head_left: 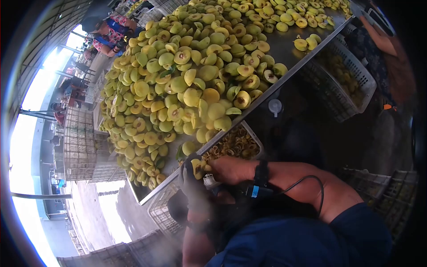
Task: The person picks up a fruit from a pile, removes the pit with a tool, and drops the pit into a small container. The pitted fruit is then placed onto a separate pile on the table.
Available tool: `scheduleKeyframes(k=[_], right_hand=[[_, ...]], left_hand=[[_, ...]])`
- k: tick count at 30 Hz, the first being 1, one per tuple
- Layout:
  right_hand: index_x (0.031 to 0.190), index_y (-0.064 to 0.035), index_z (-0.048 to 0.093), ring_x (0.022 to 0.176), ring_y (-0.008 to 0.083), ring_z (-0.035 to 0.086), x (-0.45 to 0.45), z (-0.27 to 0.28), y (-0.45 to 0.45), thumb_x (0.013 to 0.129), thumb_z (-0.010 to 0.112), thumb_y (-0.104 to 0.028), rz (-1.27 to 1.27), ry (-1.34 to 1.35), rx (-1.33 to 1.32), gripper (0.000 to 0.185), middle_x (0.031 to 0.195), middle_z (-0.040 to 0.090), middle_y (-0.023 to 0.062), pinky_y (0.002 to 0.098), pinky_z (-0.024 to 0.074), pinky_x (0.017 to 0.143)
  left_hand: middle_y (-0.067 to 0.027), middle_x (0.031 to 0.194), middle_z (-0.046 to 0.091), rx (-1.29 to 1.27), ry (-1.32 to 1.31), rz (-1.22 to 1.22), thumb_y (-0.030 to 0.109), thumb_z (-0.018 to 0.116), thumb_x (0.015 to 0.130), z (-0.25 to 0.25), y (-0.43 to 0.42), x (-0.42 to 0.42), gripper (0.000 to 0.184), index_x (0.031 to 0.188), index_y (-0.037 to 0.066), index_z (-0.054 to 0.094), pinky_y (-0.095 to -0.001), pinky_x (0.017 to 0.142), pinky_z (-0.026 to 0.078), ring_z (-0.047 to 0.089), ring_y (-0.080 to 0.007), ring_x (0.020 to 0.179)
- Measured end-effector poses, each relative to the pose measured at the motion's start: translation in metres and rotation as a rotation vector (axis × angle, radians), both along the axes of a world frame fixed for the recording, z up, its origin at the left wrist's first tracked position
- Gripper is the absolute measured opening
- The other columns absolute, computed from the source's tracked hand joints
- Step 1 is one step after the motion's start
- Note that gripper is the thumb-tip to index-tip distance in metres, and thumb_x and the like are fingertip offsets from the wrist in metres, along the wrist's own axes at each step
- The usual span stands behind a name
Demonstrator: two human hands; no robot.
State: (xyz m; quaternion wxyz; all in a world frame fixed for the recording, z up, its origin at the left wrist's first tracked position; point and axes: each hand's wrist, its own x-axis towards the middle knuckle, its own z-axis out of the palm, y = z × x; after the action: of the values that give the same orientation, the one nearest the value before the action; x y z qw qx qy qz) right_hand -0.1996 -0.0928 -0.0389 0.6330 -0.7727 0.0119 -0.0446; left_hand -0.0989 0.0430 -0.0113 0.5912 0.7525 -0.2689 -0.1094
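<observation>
My left hand point(192, 180), in a grey glove, is closed around a yellow-green peach half point(198, 168) at the front edge of the table. My right hand point(227, 170) is bare, with a black band at its wrist, and its fingers curl in against that fruit. Below those fingers shows a small whitish piece point(210, 180), blurred; I cannot tell whether it is a tool in my right hand. Just beyond my hands lies a big heap of peach halves point(178, 84), several showing brown pit hollows.
The metal table's raised edge point(284, 79) runs diagonally past me. Under it, a crate point(242, 144) holds brownish pits or scraps. A white crate point(362, 73) with fruit stands at right, near another person's arm point(380, 38). A co-worker point(109, 33) stands across the heap. Stacked crates point(80, 142) are at left.
</observation>
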Motion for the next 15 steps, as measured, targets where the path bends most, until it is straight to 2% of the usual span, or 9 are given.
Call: scheduleKeyframes(k=[1,4,5,7,8,10,11,14,15], right_hand=[[0.109,-0.0036,0.066,0.088,0.0305,0.07,0.0,-0.003,0.001,0.09,0.07,-0.02,0.009,-0.009,-0.004,0.025,0.093,0.071,0.0132,0.0419,0.0542,0.084],[0.098,-0.0043,0.066,0.071,0.0178,0.063,0.006,-0.017,-0.011,0.091,0.068,-0.013,0.509,0.111,0.268,0.011,0.075,0.061,0.0044,0.0371,0.0528,0.067],[0.095,-0.0047,0.065,0.068,0.0144,0.059,0.004,-0.021,-0.008,0.092,0.067,-0.011,0.537,0.211,0.532,0.007,0.073,0.057,0.0018,0.035,0.05,0.063],[0.088,-0.0055,0.064,0.061,0.0076,0.05,-0.002,-0.018,0.0,0.093,0.064,-0.007,0.574,0.411,1.055,0.006,0.068,0.049,-0.0036,0.0307,0.0444,0.054],[0.088,-0.0056,0.064,0.061,0.0072,0.05,-0.002,-0.02,0.004,0.094,0.064,-0.008,0.578,0.306,0.925,0.006,0.068,0.05,-0.0039,0.0296,0.0432,0.053],[0.088,-0.0057,0.064,0.059,0.0063,0.049,-0.002,-0.026,0.012,0.095,0.063,-0.01,0.574,0.097,0.671,0.008,0.067,0.05,-0.0046,0.0275,0.0408,0.05],[0.09,-0.0052,0.065,0.06,0.0068,0.051,-0.003,-0.029,0.013,0.095,0.064,-0.011,0.544,0.107,0.614,0.008,0.068,0.052,-0.0039,0.0277,0.0424,0.051],[0.095,-0.0034,0.068,0.064,0.0091,0.058,-0.003,-0.027,0.011,0.094,0.066,-0.013,0.462,0.179,0.498,0.01,0.073,0.06,-0.0006,0.029,0.0474,0.056],[0.097,-0.0027,0.069,0.067,0.0104,0.061,-0.007,-0.02,0.007,0.094,0.066,-0.014,0.438,0.242,0.501,0.013,0.075,0.064,0.0012,0.0298,0.0492,0.059]], left_hand=[[-0.0106,0.101,0.071,0.038,-0.051,0.05,0.012,0.062,0.098,-0.015,0.003,0.006,0.024,0.115,-0.003,0.069,-0.0358,0.078,0.057,0.069,-0.0205,0.089],[-0.0096,0.095,0.071,-0.118,0.091,0.002,0.02,0.061,0.099,-0.022,0.008,0.011,0.027,0.109,-0.004,0.07,-0.0343,0.075,0.055,0.067,-0.019,0.084],[-0.0092,0.093,0.071,-0.216,0.189,-0.049,0.022,0.061,0.099,-0.023,0.009,0.013,0.029,0.107,-0.004,0.07,-0.0336,0.074,0.055,0.067,-0.0183,0.082],[-0.0103,0.098,0.07,-0.062,-0.031,-0.167,0.028,0.06,0.099,-0.007,0.008,0.013,0.034,0.109,-0.003,0.071,-0.0315,0.074,0.053,0.066,-0.0185,0.084],[-0.0108,0.101,0.07,0.015,-0.142,-0.219,0.03,0.059,0.099,-0.001,0.009,0.013,0.037,0.109,-0.003,0.071,-0.0305,0.074,0.053,0.066,-0.0186,0.084],[-0.0106,0.1,0.07,0.06,-0.124,-0.24,0.029,0.059,0.097,-0.003,0.012,0.018,0.036,0.11,-0.003,0.071,-0.0314,0.073,0.053,0.065,-0.0182,0.082],[-0.0105,0.099,0.069,0.081,-0.116,-0.25,0.028,0.059,0.096,-0.004,0.013,0.02,0.036,0.11,-0.004,0.071,-0.0319,0.072,0.053,0.065,-0.018,0.08],[-0.0103,0.097,0.071,-0.137,0.087,0.144,0.024,0.057,0.1,0.002,0.007,0.013,0.032,0.104,-0.003,0.072,-0.0323,0.076,0.055,0.065,-0.02,0.086],[-0.0107,0.098,0.071,-0.094,-0.03,0.153,0.023,0.057,0.1,0.004,0.013,0.018,0.031,0.104,-0.004,0.072,-0.0328,0.076,0.056,0.065,-0.0204,0.087]])
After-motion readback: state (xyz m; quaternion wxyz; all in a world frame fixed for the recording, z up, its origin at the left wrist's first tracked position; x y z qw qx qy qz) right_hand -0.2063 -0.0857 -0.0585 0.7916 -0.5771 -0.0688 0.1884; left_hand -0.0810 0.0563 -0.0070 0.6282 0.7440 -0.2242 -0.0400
